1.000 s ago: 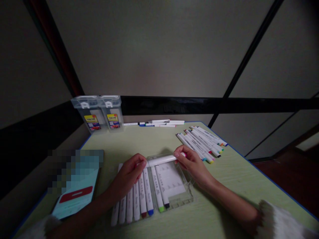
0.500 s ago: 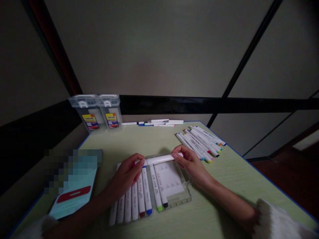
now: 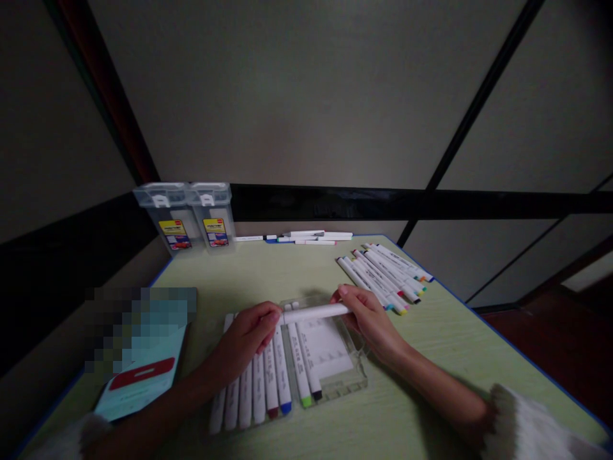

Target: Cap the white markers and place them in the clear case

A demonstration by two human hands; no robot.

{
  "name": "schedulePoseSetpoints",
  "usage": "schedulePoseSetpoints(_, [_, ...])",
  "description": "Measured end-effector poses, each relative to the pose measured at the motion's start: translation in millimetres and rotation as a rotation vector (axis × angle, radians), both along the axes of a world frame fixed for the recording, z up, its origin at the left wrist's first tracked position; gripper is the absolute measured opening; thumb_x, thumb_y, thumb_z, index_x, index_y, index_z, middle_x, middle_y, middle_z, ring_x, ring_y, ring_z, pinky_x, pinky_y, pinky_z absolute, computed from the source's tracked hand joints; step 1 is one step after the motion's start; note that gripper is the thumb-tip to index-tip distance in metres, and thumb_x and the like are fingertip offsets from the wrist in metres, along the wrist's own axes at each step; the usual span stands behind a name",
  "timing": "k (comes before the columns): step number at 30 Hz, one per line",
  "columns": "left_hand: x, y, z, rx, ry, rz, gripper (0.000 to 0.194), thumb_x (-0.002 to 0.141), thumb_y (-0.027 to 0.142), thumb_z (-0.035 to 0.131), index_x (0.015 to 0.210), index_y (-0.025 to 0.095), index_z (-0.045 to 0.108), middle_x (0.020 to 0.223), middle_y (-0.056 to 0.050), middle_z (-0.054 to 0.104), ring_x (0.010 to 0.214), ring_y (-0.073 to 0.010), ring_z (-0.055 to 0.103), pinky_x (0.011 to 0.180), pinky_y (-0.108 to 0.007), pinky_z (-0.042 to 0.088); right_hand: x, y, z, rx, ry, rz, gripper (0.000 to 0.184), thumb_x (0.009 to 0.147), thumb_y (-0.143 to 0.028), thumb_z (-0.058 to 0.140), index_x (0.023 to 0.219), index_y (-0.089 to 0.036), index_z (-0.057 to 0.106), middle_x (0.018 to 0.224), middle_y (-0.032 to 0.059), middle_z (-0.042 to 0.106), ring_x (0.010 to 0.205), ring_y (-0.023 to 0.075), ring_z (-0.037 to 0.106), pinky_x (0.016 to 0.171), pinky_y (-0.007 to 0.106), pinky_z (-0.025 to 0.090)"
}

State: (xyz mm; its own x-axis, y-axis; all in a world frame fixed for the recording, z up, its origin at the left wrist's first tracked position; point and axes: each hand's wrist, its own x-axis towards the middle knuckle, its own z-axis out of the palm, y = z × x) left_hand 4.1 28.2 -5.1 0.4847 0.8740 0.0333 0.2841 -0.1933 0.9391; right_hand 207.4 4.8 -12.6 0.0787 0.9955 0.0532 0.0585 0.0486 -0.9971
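Both my hands hold one white marker (image 3: 313, 312) level above a clear plastic marker case (image 3: 353, 377). My left hand (image 3: 249, 335) pinches its left end and my right hand (image 3: 368, 316) pinches its right end. Below them, several white markers (image 3: 268, 383) with coloured caps lie side by side in the case. A printed paper insert (image 3: 328, 345) shows in the case's right part.
A row of several loose markers (image 3: 383, 275) lies at the right of the green table (image 3: 431, 358). More markers (image 3: 311, 237) lie at the far edge. Two clear upright cases (image 3: 191, 217) stand at the back left. A phone with a lit screen (image 3: 138, 377) lies at the left.
The held marker has dropped slightly toward the case, and my right hand's fingers now cover its pink end. Both hands keep their grip.
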Motion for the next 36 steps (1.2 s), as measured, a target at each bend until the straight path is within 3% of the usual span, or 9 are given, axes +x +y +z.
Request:
schedulePoseSetpoints(7, [-1.0,2.2,0.3,0.049,0.061,0.033,0.019,0.073,0.028,0.042,0.085,0.017,0.053,0.049,0.008,0.038,0.043,-0.0091,0.035,0.042,-0.020,0.026,0.3,-0.4,1.9,-0.033,-0.005,0.017,0.038,0.078,-0.049,0.042,0.063,-0.016,0.053,0.029,-0.0081,0.034,0.027,0.0051,0.022,0.032,0.020,0.012])
schedulePoseSetpoints(15, [-0.6,2.4,1.9,0.024,0.055,0.037,0.020,0.074,0.029,0.042,0.084,0.015,0.054,0.047,0.009,0.039,0.043,-0.0086,0.035,0.043,-0.020,0.027,-1.3,0.2,2.4,-0.033,-0.005,0.011,0.030,0.076,-0.041,0.049,0.061,-0.016,0.050,0.033,-0.0081,0.036,0.032,0.0046,0.024,0.035,0.019,0.014])
schedulePoseSetpoints(30, [-2.0,0.2,-2.2,-0.061,0.016,0.097,0.043,0.079,0.044,0.032,0.084,0.010,0.059,0.034,0.012,0.028,0.031,-0.0074,0.029,0.040,-0.021,0.025,-1.6,-1.4,3.5,0.001,-0.017,0.043,0.025,0.075,-0.038,0.051,0.062,-0.017,0.048,0.036,-0.0072,0.039,0.036,0.0059,0.027,0.037,0.020,0.015])
schedulePoseSetpoints(36, [-0.2,-0.3,1.0,-0.077,0.036,0.094,0.039,0.077,0.044,0.033,0.078,0.012,0.056,0.035,0.011,0.030,0.033,-0.0076,0.030,0.041,-0.020,0.025,-1.5,-1.5,3.7,-0.004,-0.041,0.039,0.025,0.075,-0.038,0.050,0.062,-0.017,0.048,0.037,-0.0072,0.039,0.036,0.0058,0.027,0.037,0.020,0.016])
